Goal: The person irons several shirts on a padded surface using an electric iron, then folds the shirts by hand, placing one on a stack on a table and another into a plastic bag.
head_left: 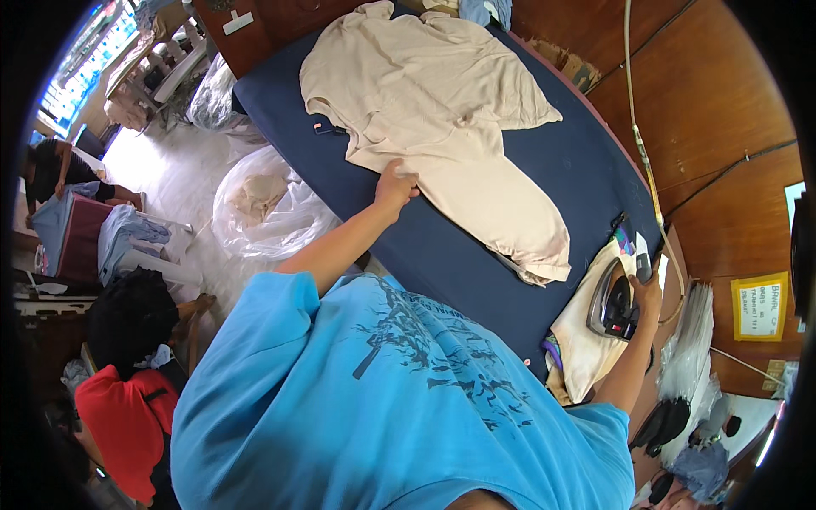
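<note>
A beige garment (425, 72) with a long sleeve (510, 204) is spread over the dark blue ironing table (442, 246). Its sleeve runs toward the near right and ends in a gathered cuff. My left hand (397, 189) is closed at the sleeve's near edge, close to where it joins the body, its fingers seeming to pinch the fabric. At the right end of the table, my right hand (648, 296) grips the handle of an iron (602, 299). That iron rests on a folded cream cloth (578, 344) with colourful cloth under it.
Left of the table, a clear plastic bag (280, 225) with beige cloth stands on the floor. A hose (642, 153) hangs along the wooden wall (714, 93) at right. Plastic wrap (688, 340) hangs beyond the iron. Other people are at the far left, one in red (127, 425).
</note>
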### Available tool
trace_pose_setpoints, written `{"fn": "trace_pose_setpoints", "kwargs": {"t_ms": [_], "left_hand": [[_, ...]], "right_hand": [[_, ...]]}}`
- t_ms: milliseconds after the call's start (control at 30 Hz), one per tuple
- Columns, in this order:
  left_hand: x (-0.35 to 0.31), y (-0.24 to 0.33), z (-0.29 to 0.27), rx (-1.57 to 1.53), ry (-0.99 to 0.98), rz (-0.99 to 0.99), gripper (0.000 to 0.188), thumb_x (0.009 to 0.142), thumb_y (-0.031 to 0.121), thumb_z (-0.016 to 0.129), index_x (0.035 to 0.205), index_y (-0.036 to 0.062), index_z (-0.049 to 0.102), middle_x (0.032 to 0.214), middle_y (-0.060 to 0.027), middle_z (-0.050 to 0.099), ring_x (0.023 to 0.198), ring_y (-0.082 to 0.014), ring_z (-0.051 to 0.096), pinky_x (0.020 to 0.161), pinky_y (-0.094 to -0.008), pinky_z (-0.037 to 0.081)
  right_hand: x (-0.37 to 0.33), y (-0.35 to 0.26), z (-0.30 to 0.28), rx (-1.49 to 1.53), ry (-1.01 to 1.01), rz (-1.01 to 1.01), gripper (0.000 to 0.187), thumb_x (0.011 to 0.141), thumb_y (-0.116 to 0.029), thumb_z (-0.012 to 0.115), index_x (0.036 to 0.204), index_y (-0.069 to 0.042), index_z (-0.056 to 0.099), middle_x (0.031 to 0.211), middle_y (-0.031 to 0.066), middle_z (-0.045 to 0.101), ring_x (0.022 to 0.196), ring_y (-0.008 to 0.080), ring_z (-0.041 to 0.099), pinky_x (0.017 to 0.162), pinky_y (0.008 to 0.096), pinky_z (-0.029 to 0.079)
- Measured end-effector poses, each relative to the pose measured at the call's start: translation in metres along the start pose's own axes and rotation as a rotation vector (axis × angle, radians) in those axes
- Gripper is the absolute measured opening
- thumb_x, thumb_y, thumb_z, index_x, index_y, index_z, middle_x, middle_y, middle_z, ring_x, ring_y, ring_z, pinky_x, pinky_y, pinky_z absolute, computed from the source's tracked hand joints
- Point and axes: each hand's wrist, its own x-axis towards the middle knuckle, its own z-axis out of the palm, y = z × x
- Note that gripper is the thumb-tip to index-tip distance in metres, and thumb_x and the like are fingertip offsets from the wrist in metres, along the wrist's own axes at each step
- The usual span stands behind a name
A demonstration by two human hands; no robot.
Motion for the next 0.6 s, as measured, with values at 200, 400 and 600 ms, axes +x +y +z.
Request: {"fn": "trace_pose_setpoints", "kwargs": {"t_ms": [200,400,600], "left_hand": [[0.044,-0.018,-0.010,0.636,-0.187,0.506,0.025,0.079,0.022,0.059,0.100,0.0076,0.058,0.068,-0.0097,0.060,0.061,-0.0197,0.058,0.057,-0.0331,0.046],[0.027,0.004,-0.027,-0.254,-0.371,-0.021,0.034,0.084,0.018,0.055,0.118,0.0161,0.052,0.104,-0.0016,0.053,0.088,-0.0117,0.050,0.080,-0.0260,0.039],[0.056,0.003,-0.038,-0.478,-0.507,0.175,0.030,0.086,0.004,0.050,0.115,0.0097,0.049,0.089,0.0009,0.051,0.065,-0.0065,0.045,0.059,-0.0201,0.042]], "right_hand": [[0.022,0.052,0.027,0.111,0.110,-0.170,0.085,0.068,-0.018,0.072,0.139,-0.008,0.027,0.127,0.0173,0.049,0.117,0.0276,0.047,0.099,0.0331,0.036],[-0.021,0.014,-0.002,0.009,-0.017,0.280,0.076,0.063,-0.034,0.074,0.126,-0.006,0.042,0.115,0.0203,0.057,0.106,0.0339,0.055,0.090,0.0412,0.043],[-0.026,-0.103,-0.010,-0.296,0.390,0.127,0.061,0.072,-0.027,0.070,0.123,-0.005,0.045,0.118,0.0178,0.052,0.108,0.0356,0.049,0.086,0.0450,0.043]]}}
